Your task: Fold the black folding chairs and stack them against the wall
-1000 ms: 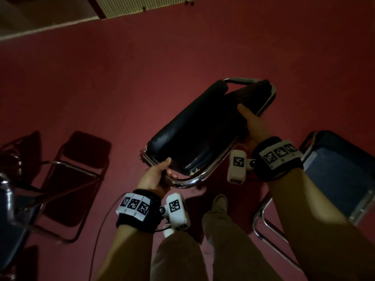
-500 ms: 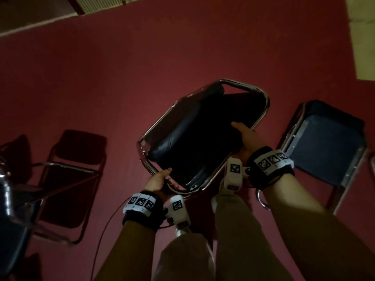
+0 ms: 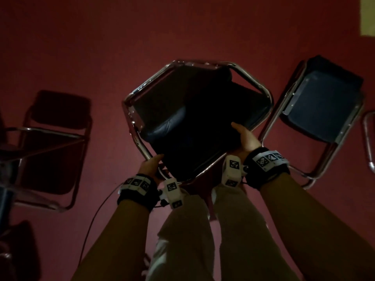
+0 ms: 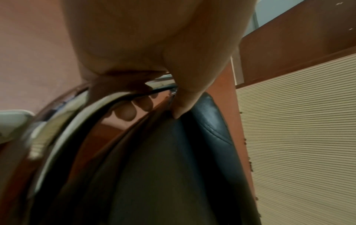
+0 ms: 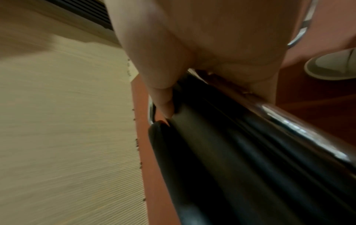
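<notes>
A folded black chair (image 3: pixel 194 118) with a chrome tube frame hangs in front of me above the red carpet, held by both hands. My left hand (image 3: pixel 151 166) grips the frame's near left corner, fingers curled under the tube (image 4: pixel 123 112) and thumb on the black cushion (image 4: pixel 173 152). My right hand (image 3: pixel 245 138) grips the near right side, thumb laid over the black padding (image 5: pixel 212 144) and fingers wrapped round the chrome tube (image 5: pixel 289 121).
An unfolded black chair (image 3: pixel 324 110) stands close on the right, another unfolded chair (image 3: pixel 54 142) on the left with more chair parts at the far left edge. A pale ribbed wall panel (image 4: pixel 298 137) rises ahead. My legs (image 3: pixel 203 230) are below the held chair.
The held chair has swung round and come closer to me, its far end turning left. The view has shifted, bringing the right-hand chair further into sight. Both hands keep their grips.
</notes>
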### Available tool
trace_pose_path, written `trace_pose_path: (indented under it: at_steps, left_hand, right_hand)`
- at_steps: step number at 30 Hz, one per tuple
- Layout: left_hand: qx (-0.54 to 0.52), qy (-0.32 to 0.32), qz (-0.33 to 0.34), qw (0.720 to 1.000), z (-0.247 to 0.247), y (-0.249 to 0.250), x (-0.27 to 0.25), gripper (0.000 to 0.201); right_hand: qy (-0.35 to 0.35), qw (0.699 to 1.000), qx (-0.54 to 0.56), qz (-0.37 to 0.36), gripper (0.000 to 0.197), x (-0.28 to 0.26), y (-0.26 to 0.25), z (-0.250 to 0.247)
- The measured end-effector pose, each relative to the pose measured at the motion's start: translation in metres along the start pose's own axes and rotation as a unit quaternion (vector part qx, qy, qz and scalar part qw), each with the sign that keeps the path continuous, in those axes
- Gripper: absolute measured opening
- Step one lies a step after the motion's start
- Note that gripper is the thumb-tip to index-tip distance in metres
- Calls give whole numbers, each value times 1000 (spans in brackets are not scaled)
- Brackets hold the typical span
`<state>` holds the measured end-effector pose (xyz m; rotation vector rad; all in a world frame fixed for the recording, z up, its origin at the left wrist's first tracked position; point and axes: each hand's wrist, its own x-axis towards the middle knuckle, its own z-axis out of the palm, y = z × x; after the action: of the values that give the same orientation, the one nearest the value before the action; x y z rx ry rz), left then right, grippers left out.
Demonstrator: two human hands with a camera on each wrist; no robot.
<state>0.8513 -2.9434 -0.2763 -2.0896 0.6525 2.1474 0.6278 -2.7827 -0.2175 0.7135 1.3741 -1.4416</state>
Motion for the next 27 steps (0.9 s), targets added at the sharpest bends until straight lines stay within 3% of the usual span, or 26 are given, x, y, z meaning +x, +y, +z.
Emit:
trace_pose_path:
  at_steps: [3, 8, 12, 15, 19, 22, 24, 27]
  left_hand:
    - [0, 20, 11, 1000, -3, -34, 16, 41]
    - [32, 43, 40, 998, 2, -91, 44, 33]
    - [21, 88, 45, 995, 7, -139, 82, 52]
    - [0, 104, 52, 993, 16, -171, 110, 41]
    - [-3, 105, 65, 992, 25, -216, 146, 16]
    - [16, 129, 83, 988, 24, -241, 176, 23]
    - [38, 145, 89, 985, 22, -256, 194, 9]
    - [67, 164, 100, 979, 14, -275, 225, 11]
  right_hand:
    - [-3, 999, 11, 30, 40, 18, 26, -28]
    - [3, 996, 31, 78, 45, 52, 66, -76]
    - [10, 996, 22, 86, 35, 80, 87, -118]
    - [10, 994, 8, 107, 45, 105, 104, -149]
    - [18, 988, -7, 154, 34, 142, 127, -184]
    - [13, 984, -18, 179, 44, 169, 152, -207]
    - [21, 983, -26, 178, 36, 187, 171, -221]
    - [29, 983, -41, 177, 32, 213, 198, -237]
